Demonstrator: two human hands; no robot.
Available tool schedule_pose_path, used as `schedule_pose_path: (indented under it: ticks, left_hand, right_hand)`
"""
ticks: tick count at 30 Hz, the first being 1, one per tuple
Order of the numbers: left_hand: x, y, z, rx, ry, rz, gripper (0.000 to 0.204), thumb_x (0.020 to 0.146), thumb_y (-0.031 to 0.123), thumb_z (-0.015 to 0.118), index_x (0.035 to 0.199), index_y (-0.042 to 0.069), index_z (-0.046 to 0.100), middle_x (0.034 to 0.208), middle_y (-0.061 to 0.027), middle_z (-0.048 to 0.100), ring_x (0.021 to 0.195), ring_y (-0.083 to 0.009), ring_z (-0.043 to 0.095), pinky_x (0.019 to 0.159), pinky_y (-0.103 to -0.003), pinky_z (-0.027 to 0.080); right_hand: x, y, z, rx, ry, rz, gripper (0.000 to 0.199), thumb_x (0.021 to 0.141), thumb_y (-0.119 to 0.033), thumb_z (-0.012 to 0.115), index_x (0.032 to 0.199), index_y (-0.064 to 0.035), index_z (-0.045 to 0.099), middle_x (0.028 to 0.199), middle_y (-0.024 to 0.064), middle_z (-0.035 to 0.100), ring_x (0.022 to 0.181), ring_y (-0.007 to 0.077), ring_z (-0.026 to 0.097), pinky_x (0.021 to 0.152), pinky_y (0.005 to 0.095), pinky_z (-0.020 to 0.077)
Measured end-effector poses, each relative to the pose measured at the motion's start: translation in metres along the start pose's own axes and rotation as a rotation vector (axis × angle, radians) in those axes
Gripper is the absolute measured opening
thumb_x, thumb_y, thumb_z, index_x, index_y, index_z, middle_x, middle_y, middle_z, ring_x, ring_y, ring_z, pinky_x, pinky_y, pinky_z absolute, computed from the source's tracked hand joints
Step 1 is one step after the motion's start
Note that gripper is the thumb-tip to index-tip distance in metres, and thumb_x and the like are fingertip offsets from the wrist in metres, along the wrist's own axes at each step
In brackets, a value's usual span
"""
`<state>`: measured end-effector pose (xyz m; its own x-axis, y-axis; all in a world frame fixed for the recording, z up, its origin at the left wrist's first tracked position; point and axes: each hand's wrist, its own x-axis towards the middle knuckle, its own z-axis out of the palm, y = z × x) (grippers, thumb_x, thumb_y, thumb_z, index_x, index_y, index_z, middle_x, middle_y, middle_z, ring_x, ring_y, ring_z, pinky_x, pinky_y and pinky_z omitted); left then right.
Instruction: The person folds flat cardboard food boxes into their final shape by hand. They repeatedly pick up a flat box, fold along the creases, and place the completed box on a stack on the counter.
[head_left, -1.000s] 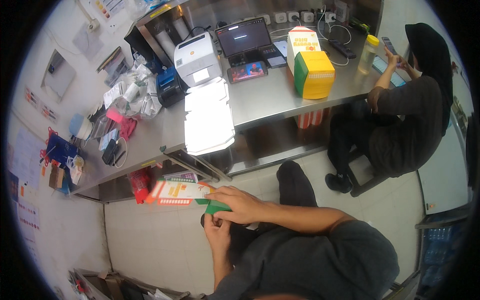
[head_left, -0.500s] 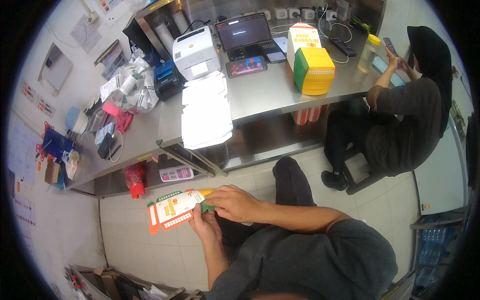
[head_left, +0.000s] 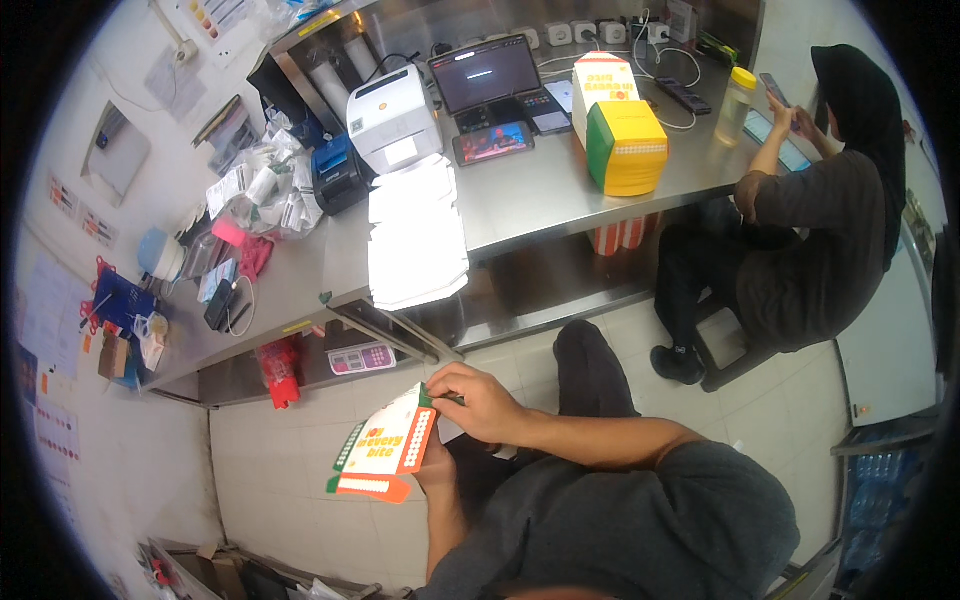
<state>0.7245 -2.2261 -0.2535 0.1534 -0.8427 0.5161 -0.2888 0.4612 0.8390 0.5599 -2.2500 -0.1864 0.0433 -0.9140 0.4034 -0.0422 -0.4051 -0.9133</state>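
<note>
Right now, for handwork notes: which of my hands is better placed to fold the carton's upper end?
Likely your right hand: it touches that end; the left hand is lower, partly behind the carton.

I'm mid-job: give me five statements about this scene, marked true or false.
1. The right hand touches the white, green and orange cardboard carton at its upper end. True.
2. Both hands are fully visible. False: the left hand is partly hidden behind the carton.
3. A white boxy plastic printer stands on the shiny steel table. True.
4. The table bears nothing yellow. False: a yellow-and-green cardboard stack stands there.
5. The seated co-worker holds a dark rectangular phone. True.
</note>
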Motion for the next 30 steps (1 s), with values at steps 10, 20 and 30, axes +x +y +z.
schedule_pose_path:
  ticks: [10, 20, 30]
  left_hand:
    - [0.01, 0.036, 0.009, -0.476, 0.066, -0.5, 0.036, 0.103, -0.002, 0.066, 0.137, -0.007, 0.055, 0.131, -0.0184, 0.066, 0.114, -0.0267, 0.07, 0.096, -0.039, 0.064]
    - [0.013, 0.037, 0.005, -0.675, 0.099, -0.543, 0.034, 0.102, -0.001, 0.069, 0.134, -0.003, 0.058, 0.129, -0.0168, 0.067, 0.111, -0.025, 0.072, 0.093, -0.038, 0.065]
    - [0.016, 0.037, -0.001, -0.829, 0.098, -0.596, 0.045, 0.097, 0.003, 0.076, 0.137, 0.0, 0.058, 0.13, -0.0136, 0.067, 0.117, -0.0261, 0.07, 0.101, -0.038, 0.061]
  right_hand:
    - [0.001, 0.007, -0.004, 0.303, -0.073, 0.276, 0.012, 0.098, -0.008, 0.069, 0.099, 0.0036, 0.074, 0.119, 0.0143, 0.068, 0.106, 0.0229, 0.07, 0.093, 0.0349, 0.0572]
    - [0.01, -0.004, -0.025, -0.173, -0.245, -0.012, 0.015, 0.093, -0.014, 0.071, 0.096, -0.0011, 0.078, 0.117, 0.0125, 0.07, 0.116, 0.0317, 0.061, 0.102, 0.0428, 0.0489]
    - [0.012, 0.002, -0.015, 0.018, -0.186, 0.056, 0.009, 0.09, -0.009, 0.076, 0.096, -0.002, 0.076, 0.118, 0.0132, 0.069, 0.116, 0.0314, 0.064, 0.101, 0.0419, 0.0508]
